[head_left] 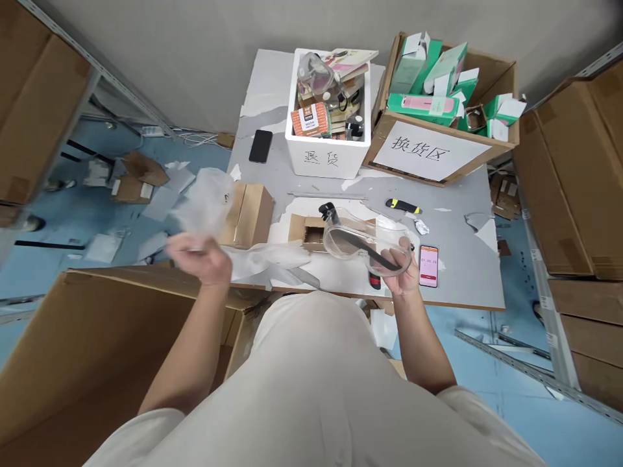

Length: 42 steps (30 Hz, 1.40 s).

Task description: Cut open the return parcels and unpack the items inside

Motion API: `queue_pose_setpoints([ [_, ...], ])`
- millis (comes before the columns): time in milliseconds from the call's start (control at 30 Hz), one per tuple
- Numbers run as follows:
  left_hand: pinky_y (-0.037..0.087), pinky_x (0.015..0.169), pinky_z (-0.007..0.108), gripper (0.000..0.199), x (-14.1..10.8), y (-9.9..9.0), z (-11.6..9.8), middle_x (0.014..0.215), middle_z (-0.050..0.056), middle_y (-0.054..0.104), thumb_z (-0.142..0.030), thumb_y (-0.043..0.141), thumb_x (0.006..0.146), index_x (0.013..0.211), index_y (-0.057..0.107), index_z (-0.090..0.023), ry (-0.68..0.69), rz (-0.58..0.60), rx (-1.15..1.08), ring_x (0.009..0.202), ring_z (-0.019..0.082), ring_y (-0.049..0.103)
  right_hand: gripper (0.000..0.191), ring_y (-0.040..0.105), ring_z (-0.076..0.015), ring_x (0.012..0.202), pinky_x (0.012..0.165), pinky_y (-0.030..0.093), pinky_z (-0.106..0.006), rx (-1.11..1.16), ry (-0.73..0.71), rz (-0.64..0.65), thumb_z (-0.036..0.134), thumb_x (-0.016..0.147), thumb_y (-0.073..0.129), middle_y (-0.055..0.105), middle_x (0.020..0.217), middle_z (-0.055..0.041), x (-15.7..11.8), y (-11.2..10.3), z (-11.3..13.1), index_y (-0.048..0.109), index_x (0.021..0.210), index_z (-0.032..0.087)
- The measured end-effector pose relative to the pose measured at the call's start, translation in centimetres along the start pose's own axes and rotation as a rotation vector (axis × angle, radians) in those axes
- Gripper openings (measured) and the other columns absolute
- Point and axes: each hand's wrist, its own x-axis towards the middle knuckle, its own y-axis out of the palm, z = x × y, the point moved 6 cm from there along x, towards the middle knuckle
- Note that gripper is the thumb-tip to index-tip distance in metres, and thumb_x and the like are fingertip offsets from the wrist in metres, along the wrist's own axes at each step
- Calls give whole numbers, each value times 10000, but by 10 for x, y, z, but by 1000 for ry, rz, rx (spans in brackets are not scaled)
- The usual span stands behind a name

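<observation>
My left hand (200, 258), smeared by motion, is closed on a translucent plastic bag (204, 198) that rises above it over the table's left edge. In my right hand (402, 271) is a pair of clear safety goggles (335, 241) with a black strap, tilted above the table. Behind the goggles lies a small opened carton (296, 228), partly covered by them. A closed brown carton (256, 217) stands next to the bag. Crumpled clear film (253, 259) lies along the front edge. A red-and-black tool (374, 281) shows just beneath the goggles.
Farther back stand a white foam box (328, 161) with goggles and books and a carton (428, 152) of green boxes. A yellow-black cutter (403, 206), a lit phone (429, 267) and a black phone (261, 146) lie on the table. A large open carton (97, 337) is at lower left.
</observation>
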Motion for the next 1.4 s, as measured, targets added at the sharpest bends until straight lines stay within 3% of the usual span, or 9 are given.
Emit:
queue_pose_setpoints([
  [67,428,972,445,225,-35,31,6,875,70,546,-374,600,794,773,439,-218,227,382,53,1001,249,553,448,251,-94,455,487,412,-220,-12,-14,-8,507,665,805,205,490,112,3,1,1,436,713,257],
  [167,453,921,404,63,-101,75,30,882,93,579,-189,462,794,740,479,-217,387,1013,181,953,232,551,432,255,-96,451,468,385,-219,-55,-23,-5,518,694,780,207,492,108,8,3,1,436,705,256],
  [333,447,924,387,237,-136,83,95,992,103,593,-28,417,659,791,537,-184,212,1342,587,1015,231,555,393,318,-86,483,531,437,-223,58,6,-33,487,683,803,277,536,107,10,-2,-9,489,772,268],
  [500,354,1066,492,397,-125,76,94,1212,159,597,-55,551,610,993,597,-147,160,1301,590,1272,334,478,318,398,-85,535,618,501,-253,119,18,-100,429,740,769,365,585,98,11,-11,-19,503,777,258],
  [700,447,1003,477,436,-103,79,-24,1143,146,657,-465,699,740,1051,604,-174,-201,957,-94,1086,302,635,169,415,-78,507,617,542,-254,148,57,-166,370,862,646,380,574,97,14,-2,-27,525,811,264],
  [867,545,866,420,592,-112,110,-111,1128,51,674,-513,771,685,1169,533,-269,-704,1026,-893,924,210,699,159,556,-128,636,749,581,-370,62,156,-94,419,864,620,505,629,59,16,22,-45,574,838,269],
  [1000,551,880,359,275,-106,108,-119,723,-59,673,-362,769,739,915,594,-247,-844,859,-1049,704,107,677,422,625,-191,983,848,564,-416,-129,145,-28,596,811,622,648,1064,-23,9,27,-36,599,1129,319],
  [1133,529,956,384,202,-109,100,-112,667,-44,676,-381,734,774,809,609,-226,-916,826,-1073,739,117,681,755,514,-235,1236,967,506,-424,-368,25,66,623,696,724,345,1530,-14,-3,27,-13,448,1371,428],
  [1400,506,999,434,319,-122,96,-108,833,-7,704,-474,725,773,917,592,-222,-936,864,-955,904,172,704,831,533,-202,1178,983,516,-386,-564,-99,161,296,565,897,399,1452,-42,1,33,-15,542,1313,364],
])
